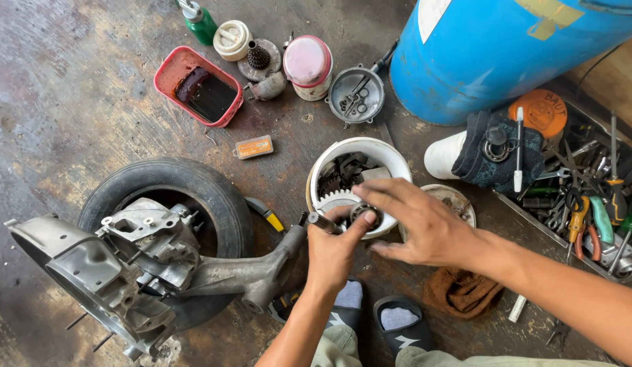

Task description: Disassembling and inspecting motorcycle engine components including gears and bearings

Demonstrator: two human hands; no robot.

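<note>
Both hands work over the white tub [391,153] on the floor: left hand [333,251] grips a shaft [323,222], right hand [425,228] half-open, fingertips pinching a bearing [365,215]; engine casing [119,272] lies stripped on a tyre [214,187].

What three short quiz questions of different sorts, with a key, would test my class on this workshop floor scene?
1. True or false: the left hand holds a metal shaft.
2. Multiple choice: the engine casing rests on A) a blue drum, B) a tyre, C) a tool tray.
3. Fill in: the right hand reaches over the rim of the white ______ that holds dark metal parts.

Key: 1 true; 2 B; 3 bucket.
</note>
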